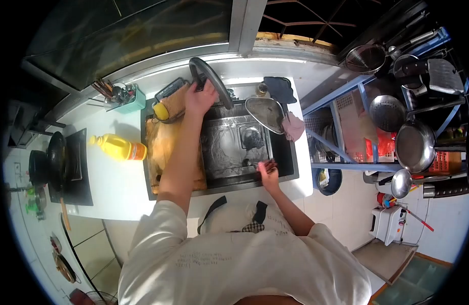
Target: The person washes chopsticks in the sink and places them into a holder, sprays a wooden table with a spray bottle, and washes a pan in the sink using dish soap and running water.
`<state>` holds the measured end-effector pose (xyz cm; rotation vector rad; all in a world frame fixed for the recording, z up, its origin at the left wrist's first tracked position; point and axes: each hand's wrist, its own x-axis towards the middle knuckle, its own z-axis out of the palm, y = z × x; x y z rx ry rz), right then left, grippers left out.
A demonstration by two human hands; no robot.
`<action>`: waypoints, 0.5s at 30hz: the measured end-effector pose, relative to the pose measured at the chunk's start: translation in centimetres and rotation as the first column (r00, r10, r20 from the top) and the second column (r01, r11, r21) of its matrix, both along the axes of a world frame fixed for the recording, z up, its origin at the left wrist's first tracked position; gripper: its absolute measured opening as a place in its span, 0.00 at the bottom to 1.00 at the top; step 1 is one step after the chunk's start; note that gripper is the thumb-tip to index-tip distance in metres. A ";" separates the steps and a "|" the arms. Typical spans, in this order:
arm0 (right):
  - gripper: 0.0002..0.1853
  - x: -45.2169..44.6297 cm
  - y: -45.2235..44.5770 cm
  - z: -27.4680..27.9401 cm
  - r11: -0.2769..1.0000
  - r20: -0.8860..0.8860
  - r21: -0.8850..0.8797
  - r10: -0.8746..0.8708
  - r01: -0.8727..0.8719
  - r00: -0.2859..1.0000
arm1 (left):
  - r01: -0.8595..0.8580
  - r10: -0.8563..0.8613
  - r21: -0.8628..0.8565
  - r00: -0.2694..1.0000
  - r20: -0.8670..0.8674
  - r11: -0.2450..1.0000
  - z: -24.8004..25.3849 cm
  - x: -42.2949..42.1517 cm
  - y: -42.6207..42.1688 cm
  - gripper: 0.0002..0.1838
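My left hand reaches across to the back of the dark sink, its fingers around the lower part of the black faucet. The fingers are partly hidden against the faucet. My right hand hangs over the sink's front right part, fingers apart, with nothing seen in it. Inside, the basin floor looks wet. A strainer-like metal basket rests at the back right corner. Under my left forearm lies a wooden cutting board across the sink's left side.
A yellow bottle stands left of the board. Behind it sit a green utensil holder and a rack with a yellow sponge. A pink cloth hangs at the right edge. Pans hang from a blue shelf frame.
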<state>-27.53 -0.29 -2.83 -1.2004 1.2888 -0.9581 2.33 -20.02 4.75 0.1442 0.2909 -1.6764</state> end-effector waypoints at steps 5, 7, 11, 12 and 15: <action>0.09 -0.9 -0.1 -2.5 0.981 -0.051 0.001 0.192 -0.192 0.980 | 0.143 -0.261 0.229 0.713 0.651 0.963 -4.0 -1.7 4.7 0.17; 0.08 0.4 -0.1 -0.7 0.996 0.115 -0.061 -0.059 0.066 0.992 | 0.177 -0.334 0.289 0.629 0.702 0.941 -6.4 -3.0 8.5 0.16; 0.08 0.4 0.4 0.4 0.958 -0.064 0.045 0.285 -0.283 0.956 | 0.228 -0.490 0.462 0.638 0.594 0.857 -8.1 -5.4 18.1 0.17; 0.07 0.8 1.0 -0.1 0.957 0.084 0.126 0.254 -0.263 0.964 | 0.227 -0.488 0.460 0.636 0.597 0.858 -8.6 -5.8 20.1 0.17; 0.06 2.4 1.2 1.4 0.973 0.065 -0.227 -0.025 0.039 0.998 | 0.292 -0.553 0.522 0.694 0.461 0.801 -8.5 -6.6 22.5 0.18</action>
